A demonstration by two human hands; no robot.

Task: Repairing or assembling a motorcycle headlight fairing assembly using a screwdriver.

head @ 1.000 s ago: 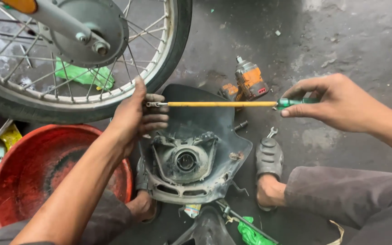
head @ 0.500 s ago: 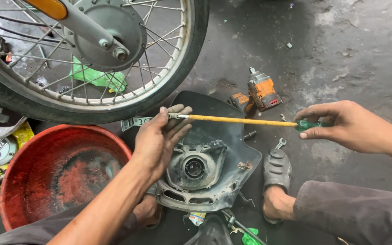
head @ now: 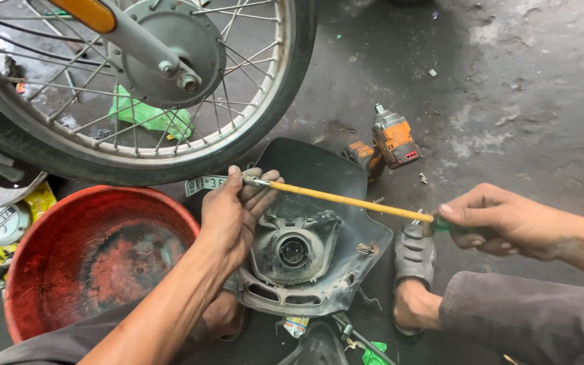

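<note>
L hand: fingers pinch screwdriver tip, over cowl top edge.
R hand: clenched on green handle.
Room: wheel close above, tub at left; floor open at right.

Pale label strip beside tyre

Spoked motorcycle wheel w/ hub drum is occupying upper left, tyre resting on wet concrete floor. Green rag is lying behind the spokes. Red plastic basin is sitting lower left, just beside the tyre. Orange cordless impact wrench is lying on the floor, upper centre-right. Round gauge is lying at left edge. Grey sandal is resting on the floor.
</note>
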